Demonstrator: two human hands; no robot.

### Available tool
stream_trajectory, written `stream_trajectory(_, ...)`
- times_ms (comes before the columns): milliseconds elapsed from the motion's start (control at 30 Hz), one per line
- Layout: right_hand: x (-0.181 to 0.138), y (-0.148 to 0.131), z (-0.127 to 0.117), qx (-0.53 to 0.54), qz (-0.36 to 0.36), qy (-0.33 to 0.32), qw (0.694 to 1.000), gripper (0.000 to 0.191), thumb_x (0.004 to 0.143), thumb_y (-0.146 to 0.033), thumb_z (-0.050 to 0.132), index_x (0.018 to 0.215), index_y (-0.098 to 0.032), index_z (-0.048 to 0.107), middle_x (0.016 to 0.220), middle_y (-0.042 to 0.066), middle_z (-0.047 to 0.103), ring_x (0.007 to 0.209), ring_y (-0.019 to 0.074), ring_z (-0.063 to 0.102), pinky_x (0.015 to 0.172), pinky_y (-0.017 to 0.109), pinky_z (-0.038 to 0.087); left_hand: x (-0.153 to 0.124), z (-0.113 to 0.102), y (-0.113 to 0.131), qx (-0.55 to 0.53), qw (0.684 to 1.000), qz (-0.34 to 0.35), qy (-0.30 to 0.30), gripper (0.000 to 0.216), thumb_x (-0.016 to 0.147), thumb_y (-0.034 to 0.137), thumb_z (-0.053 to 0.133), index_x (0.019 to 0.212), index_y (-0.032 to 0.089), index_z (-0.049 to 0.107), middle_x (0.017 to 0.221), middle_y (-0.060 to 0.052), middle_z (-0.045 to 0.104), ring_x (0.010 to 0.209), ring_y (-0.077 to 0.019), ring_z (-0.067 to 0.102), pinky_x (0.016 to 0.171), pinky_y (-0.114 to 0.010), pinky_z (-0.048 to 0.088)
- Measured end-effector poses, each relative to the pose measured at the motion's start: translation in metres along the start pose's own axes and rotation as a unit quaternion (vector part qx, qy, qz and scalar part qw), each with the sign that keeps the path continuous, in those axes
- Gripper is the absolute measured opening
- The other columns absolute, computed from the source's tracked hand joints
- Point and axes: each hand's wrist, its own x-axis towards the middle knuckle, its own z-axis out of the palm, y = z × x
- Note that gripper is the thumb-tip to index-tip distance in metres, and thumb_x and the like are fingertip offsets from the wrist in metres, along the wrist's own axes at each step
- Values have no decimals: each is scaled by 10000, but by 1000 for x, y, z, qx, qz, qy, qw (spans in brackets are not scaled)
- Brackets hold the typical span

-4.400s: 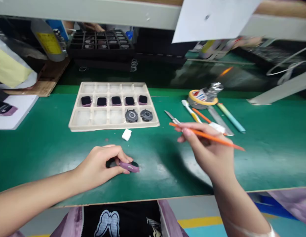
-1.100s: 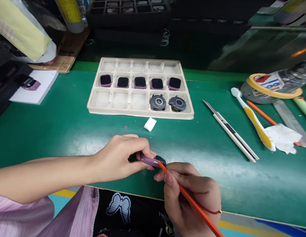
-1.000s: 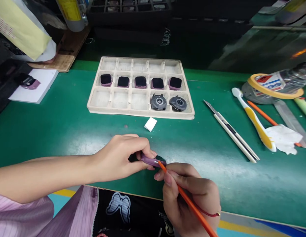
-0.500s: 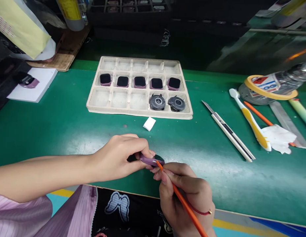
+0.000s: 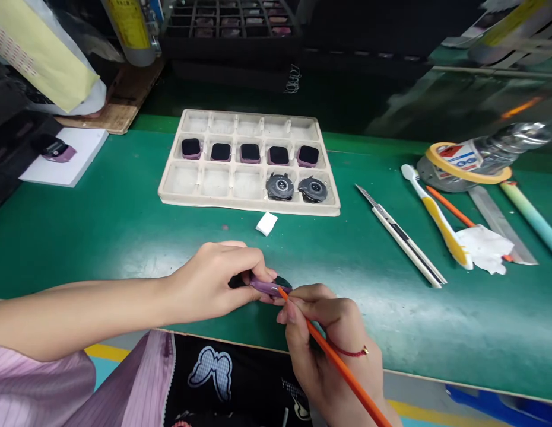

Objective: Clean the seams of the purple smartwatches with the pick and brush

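Clock hours are read from the held watch, twelve pointing away from you.

Bench [image 5: 102,237]: green, spanning your whole reach.
Black box [image 5: 231,47]: divided, at twelve, beyond the tray.
Tray [image 5: 249,206]: pale, three rows of five cells, at twelve.
Your left hand [image 5: 227,279]: at nine, thumb and fingers closed in a pinch, gripping the held watch.
Your right hand [image 5: 329,332]: between four and five, fingers curled in a pen hold around the orange stick.
White pad [image 5: 82,154]: at ten, a purple watch [image 5: 57,148] lying on it.
Bottle [image 5: 458,163]: at two, a yellow ring around it.
Orange stick [image 5: 347,373]: slanting from five, its tip at the side of the held watch; pressure cannot be told.
Knife [image 5: 403,240]: at two, blade pointing away from you.
Ruler [image 5: 498,222], toothbrush [image 5: 438,219]: both past the knife.
Tissue [image 5: 485,249]: white, crumpled, over part of a second stick [image 5: 449,204].
Held watch [image 5: 263,286]: purple, dark-faced, at the dial's centre, between your hands.
Tray watches [image 5: 250,153]: five, faces up, middle row.
Round cases [image 5: 280,187]: two, near row, the last cells toward three.
White block [image 5: 266,223]: at twelve, just short of the tray.
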Motion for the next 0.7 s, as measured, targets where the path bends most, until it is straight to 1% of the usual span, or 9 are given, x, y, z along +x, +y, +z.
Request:
stream_trajectory(133, -1, 2, 2, -28, -30, 2, 999, 224, 918, -17, 500, 938, -232, 438, 871, 10, 606, 668, 100, 625, 571, 203, 535, 0, 0, 1, 13, 1000, 10, 3, 128, 866, 144, 742, 831, 169, 621, 888, 1, 758, 909, -156, 745, 776, -233, 574)
stream_trajectory(200, -4, 6, 5, -9, -28, 21, 999, 224, 916, -18, 515, 947, -230, 449, 884, 16, 619, 680, 103, 631, 584, 210, 540, 0, 0, 2, 15, 1000, 9, 3, 131, 862, 135, 741, 829, 170, 620, 888, 2, 758, 905, -159, 746, 769, -237, 576)
stream_trajectory(300, -7, 11, 7, 74, 14, 42, 996, 211, 926, -32, 515, 930, -231, 444, 817, -7, 606, 687, 111, 629, 612, 234, 552, 0, 0, 2, 7, 1000, -3, -2, 132, 853, 119, 739, 824, 175, 623, 893, 3, 760, 923, -163, 748, 778, -240, 579)
stream_trajectory(400, -7, 11, 7, 120, 46, 31, 991, 202, 940, -47, 504, 913, -235, 433, 775, -17, 583, 681, 120, 616, 605, 252, 552, 1, -1, 2, -11, 1000, -21, -7, 129, 849, 119, 737, 817, 178, 627, 898, 0, 764, 952, -170, 751, 780, -243, 581)
stream_trajectory(600, -9, 10, 9, 68, 3, 33, 997, 232, 914, -10, 512, 946, -235, 466, 829, 4, 604, 725, 129, 652, 597, 245, 546, 5, -2, 2, -35, 998, -53, -3, 123, 846, 164, 753, 822, 185, 635, 894, -4, 776, 938, -183, 757, 751, -250, 582)
stream_trajectory(667, -11, 11, 10, 88, 8, 30, 996, 235, 911, -6, 516, 955, -234, 481, 844, 11, 629, 756, 138, 674, 621, 253, 568, 6, -2, 2, -41, 997, -58, -4, 128, 844, 164, 758, 823, 184, 633, 897, -1, 779, 940, -179, 757, 758, -246, 581)
stream_trajectory(700, -11, 11, 11, 110, 12, 40, 993, 234, 913, -7, 517, 968, -233, 492, 840, 10, 639, 769, 145, 683, 639, 265, 584, 6, -3, 2, -40, 998, -57, -6, 130, 843, 160, 759, 824, 183, 633, 909, -1, 781, 943, -176, 756, 768, -245, 580)
